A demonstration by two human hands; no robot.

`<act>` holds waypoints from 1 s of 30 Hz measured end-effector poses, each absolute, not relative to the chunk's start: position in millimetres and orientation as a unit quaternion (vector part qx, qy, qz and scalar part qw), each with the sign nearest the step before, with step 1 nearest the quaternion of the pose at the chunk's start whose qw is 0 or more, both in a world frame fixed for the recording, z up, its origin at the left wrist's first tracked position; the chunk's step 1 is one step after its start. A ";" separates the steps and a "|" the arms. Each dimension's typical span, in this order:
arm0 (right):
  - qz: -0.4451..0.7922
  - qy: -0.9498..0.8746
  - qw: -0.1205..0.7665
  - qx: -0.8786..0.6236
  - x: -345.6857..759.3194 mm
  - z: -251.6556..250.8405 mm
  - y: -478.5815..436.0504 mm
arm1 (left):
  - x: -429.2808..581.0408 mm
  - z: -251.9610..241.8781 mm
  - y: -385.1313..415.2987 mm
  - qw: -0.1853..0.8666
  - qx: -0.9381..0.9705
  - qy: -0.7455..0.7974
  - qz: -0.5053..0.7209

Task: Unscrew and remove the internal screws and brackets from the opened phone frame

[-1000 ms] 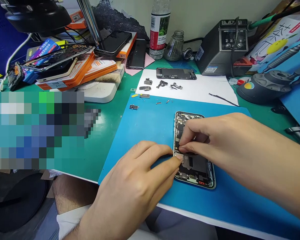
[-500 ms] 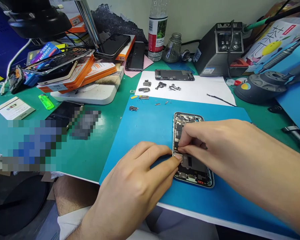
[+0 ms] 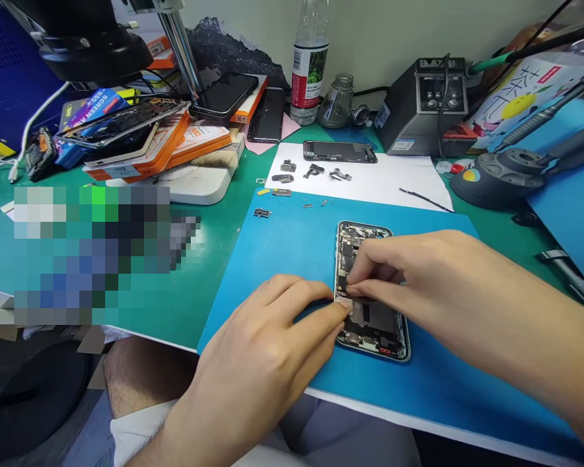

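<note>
An opened phone lies face up on the blue mat, its circuit board, battery and inner parts exposed. My left hand reaches over the phone's left edge, fingers bent and fingertips pressed on its frame and inside near the middle; the thumb is hidden. From the right comes my right hand, thumb and forefinger pinched together over the board just above the battery. Whatever sits between those two fingertips is too small or covered to make out. The hand hides part of the phone's right side.
Small metal phone parts and a detached phone screen lie on white paper behind the mat. A soldering station and iron holder stand at right. Boxes and phones are stacked at left under a black microscope head.
The camera view has shifted slightly. Both hands keep nearly the same places on the phone, the right still pinching at the board.
</note>
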State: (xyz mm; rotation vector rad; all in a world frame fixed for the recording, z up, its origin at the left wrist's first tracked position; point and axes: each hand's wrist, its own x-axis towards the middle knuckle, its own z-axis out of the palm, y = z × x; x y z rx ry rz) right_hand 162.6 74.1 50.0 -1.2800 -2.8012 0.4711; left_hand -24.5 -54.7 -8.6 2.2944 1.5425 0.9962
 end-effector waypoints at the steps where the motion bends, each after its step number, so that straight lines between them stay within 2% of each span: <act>1: 0.161 -0.895 0.000 -0.415 161.3 52.0 76.4 | -24.5 -8.9 -54.7 0.100 0.777 0.522 0.338; 7: 0.194 -0.880 -0.009 -0.433 161.1 56.4 76.8 | -24.8 -9.8 -55.1 0.100 0.774 0.525 0.338; 11: 0.158 -0.887 0.004 -0.435 160.0 55.7 69.4 | -24.1 -8.3 -54.7 0.103 0.774 0.529 0.334; 16: 0.112 -0.892 -0.035 -0.436 152.7 56.4 69.3 | -23.0 -6.4 -54.2 0.105 0.774 0.526 0.337; 22: 0.131 -0.909 -0.060 -0.391 146.4 62.1 78.6 | -22.1 -6.6 -56.5 0.099 0.771 0.530 0.338; 30: 0.086 -0.910 -0.054 -0.402 145.0 63.1 66.3 | -21.1 -9.4 -54.6 0.070 0.780 0.510 0.355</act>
